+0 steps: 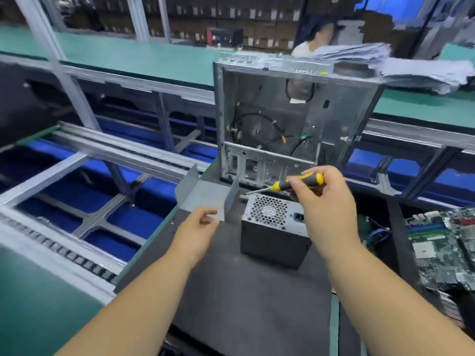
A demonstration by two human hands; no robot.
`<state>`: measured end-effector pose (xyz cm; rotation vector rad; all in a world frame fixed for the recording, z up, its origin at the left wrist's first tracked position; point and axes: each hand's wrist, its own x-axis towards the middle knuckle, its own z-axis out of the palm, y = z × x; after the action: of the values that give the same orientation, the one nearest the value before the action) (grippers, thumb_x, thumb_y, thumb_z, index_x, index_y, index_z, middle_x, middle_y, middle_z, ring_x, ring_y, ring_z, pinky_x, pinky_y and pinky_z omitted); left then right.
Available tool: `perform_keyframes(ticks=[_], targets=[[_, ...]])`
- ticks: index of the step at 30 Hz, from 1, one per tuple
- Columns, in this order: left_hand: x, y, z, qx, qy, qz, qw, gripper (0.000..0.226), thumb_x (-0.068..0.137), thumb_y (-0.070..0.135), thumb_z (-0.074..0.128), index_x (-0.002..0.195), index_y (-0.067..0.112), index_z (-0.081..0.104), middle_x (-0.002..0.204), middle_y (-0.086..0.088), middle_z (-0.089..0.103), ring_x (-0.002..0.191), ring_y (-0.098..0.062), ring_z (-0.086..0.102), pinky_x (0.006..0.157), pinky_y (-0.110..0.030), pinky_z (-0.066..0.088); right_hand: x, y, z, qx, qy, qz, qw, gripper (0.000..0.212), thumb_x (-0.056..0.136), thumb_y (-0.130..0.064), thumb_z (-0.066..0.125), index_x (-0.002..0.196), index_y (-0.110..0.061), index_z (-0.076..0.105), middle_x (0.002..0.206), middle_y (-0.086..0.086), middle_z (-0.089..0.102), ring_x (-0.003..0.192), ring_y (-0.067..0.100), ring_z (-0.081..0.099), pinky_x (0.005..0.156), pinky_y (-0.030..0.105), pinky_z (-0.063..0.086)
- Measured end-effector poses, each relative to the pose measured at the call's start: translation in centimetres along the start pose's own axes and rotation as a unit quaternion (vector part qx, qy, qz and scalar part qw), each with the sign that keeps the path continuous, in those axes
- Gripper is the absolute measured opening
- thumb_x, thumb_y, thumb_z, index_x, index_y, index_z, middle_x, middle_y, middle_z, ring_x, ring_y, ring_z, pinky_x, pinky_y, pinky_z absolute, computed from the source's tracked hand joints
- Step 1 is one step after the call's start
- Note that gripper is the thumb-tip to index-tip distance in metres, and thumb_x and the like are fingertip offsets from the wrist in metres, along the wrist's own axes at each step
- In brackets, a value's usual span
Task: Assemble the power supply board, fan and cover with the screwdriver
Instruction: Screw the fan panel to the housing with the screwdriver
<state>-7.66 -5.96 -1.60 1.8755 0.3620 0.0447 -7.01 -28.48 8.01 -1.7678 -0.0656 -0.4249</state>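
A grey power supply box (273, 236) with a honeycomb fan grille on top stands on the dark mat (244, 299). My right hand (321, 201) grips a yellow and black screwdriver (288, 185) above it, tip pointing left. Left of the box lies a bent grey metal cover (203, 196); my left hand (199, 231) pinches its near edge. Behind them an open computer case (290, 119) stands upright with loose cables inside.
Several green circuit boards (444, 245) are piled at the right. A conveyor frame with blue bins (102, 199) runs along the left. A stack of grey sheets (401, 65) lies behind the case, and a person sits beyond it.
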Motion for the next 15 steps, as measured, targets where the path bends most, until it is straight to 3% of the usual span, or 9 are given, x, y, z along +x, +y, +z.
perform_keyframes(ticks=[2, 5, 9, 15], targets=[[0.3, -1.8, -2.1, 0.024, 0.036, -0.016, 0.999, 0.018, 0.094, 0.022, 0.059, 0.108, 0.032, 0.063, 0.104, 0.009, 0.063, 0.091, -0.002, 0.059, 0.068, -0.017, 0.044, 0.2, 0.6, 1.6, -0.014, -0.007, 0.003, 1.0, 0.014, 0.088, -0.028, 0.07, 0.086, -0.029, 0.056, 0.08, -0.008, 0.07, 0.081, 0.005, 0.07, 0.072, 0.035, 0.054], [0.8, -4.2, -5.2, 0.086, 0.095, -0.051, 0.99, 0.016, 0.092, 0.023, 0.06, 0.104, 0.033, 0.063, 0.099, 0.012, 0.063, 0.087, -0.002, 0.058, 0.061, -0.015, 0.04, 0.7, 0.9, 4.1, -0.012, -0.032, 0.009, 0.999, 0.016, 0.088, -0.025, 0.07, 0.085, -0.031, 0.056, 0.078, -0.011, 0.071, 0.082, 0.005, 0.071, 0.074, 0.038, 0.055], [2.3, -6.9, -8.3, 0.144, 0.117, -0.09, 0.978, 0.015, 0.09, 0.021, 0.06, 0.101, 0.031, 0.063, 0.092, 0.014, 0.062, 0.087, -0.007, 0.059, 0.071, -0.027, 0.04, 1.6, 1.0, 6.7, 0.011, -0.06, 0.011, 0.998, 0.017, 0.091, -0.02, 0.068, 0.086, -0.031, 0.055, 0.081, -0.008, 0.073, 0.086, 0.011, 0.073, 0.08, 0.042, 0.056], [6.3, -8.3, -9.6, 0.203, 0.083, -0.08, 0.972, 0.015, 0.087, 0.022, 0.061, 0.094, 0.036, 0.06, 0.087, 0.013, 0.062, 0.08, -0.007, 0.059, 0.065, -0.027, 0.042, 3.0, 0.4, 9.6, 0.017, -0.064, 0.006, 0.998, 0.011, 0.093, -0.013, 0.065, 0.093, -0.021, 0.056, 0.081, -0.01, 0.073, 0.085, 0.003, 0.071, 0.06, 0.007, 0.049]])
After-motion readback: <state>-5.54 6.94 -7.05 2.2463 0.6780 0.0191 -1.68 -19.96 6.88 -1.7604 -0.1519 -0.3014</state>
